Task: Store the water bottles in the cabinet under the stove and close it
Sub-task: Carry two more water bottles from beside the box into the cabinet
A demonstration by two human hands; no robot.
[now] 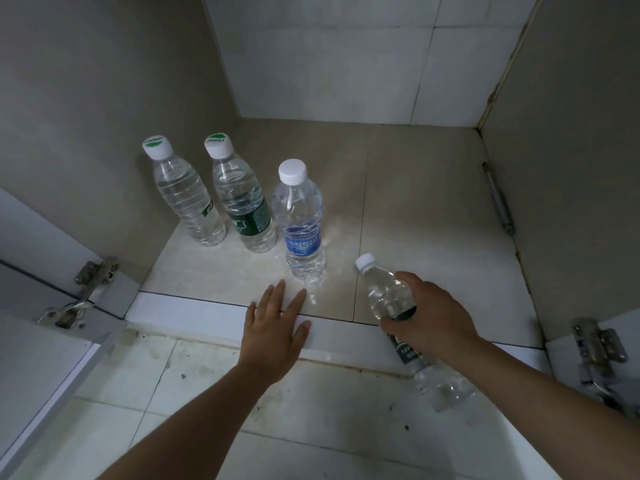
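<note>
bottles at the open cabinet (pixel 415 209)
nearest, the left hand (pixel 277 330) lies flat, fingers straight, over the white sill (pixel 187 306); the right hand (pixel 437 317) grips a tilted bottle (pixel 386 292) round its middle, cap pointing into the cabinet. beyond, three bottles stand upright on the cabinet floor in a slanted row: blue bottle (pixel 302 220) just past the left hand, green bottle (pixel 242 199) behind it, far bottle (pixel 187 192) last, near the left wall (pixel 104 133).

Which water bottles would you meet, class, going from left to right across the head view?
The leftmost bottle → green-label bottle → blue-label bottle → tilted bottle gripped by the right hand.
</note>
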